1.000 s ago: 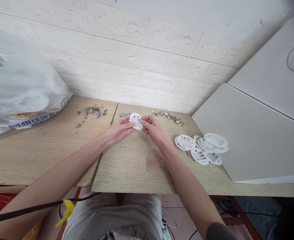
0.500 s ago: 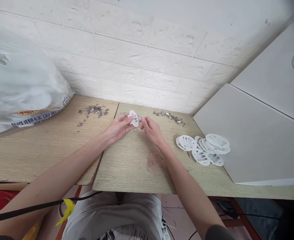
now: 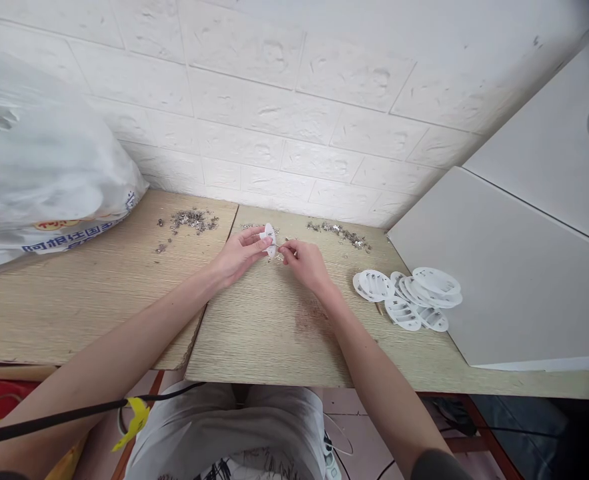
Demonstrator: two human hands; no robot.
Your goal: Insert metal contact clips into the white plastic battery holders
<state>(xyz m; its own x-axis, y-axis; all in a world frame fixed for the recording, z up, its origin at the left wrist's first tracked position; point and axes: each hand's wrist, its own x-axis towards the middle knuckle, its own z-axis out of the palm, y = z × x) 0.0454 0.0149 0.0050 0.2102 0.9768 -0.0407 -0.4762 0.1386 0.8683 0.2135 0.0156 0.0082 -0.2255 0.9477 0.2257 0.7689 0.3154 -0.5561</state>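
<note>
My left hand [image 3: 239, 256] holds a white oval plastic plate [image 3: 270, 233] nearly on edge, thumb on its face and fingers behind. Small metal bits sit on the plate. Close to the plate's right side, my right hand [image 3: 304, 262] is closed in a pinch. Whatever lies between its fingertips is too small to make out. Beneath the hands lie a few tiny shiny parts [image 3: 279, 259]. To the right is a loose pile of similar white oval plates [image 3: 437, 281], several with metal pieces in their slots.
Small metal parts [image 3: 194, 220] lie heaped at the back left, with another scatter of metal parts [image 3: 347, 235] at the back right. A big white plastic bag [image 3: 49, 167] stands at left. A grey-white panel [image 3: 519, 280] bounds the right side, a brick-patterned wall [image 3: 274, 100] the back.
The plate has turned so its face shows narrower. My left thumb has shifted across it, and my right fingertips have come slightly lower and nearer to it.
</note>
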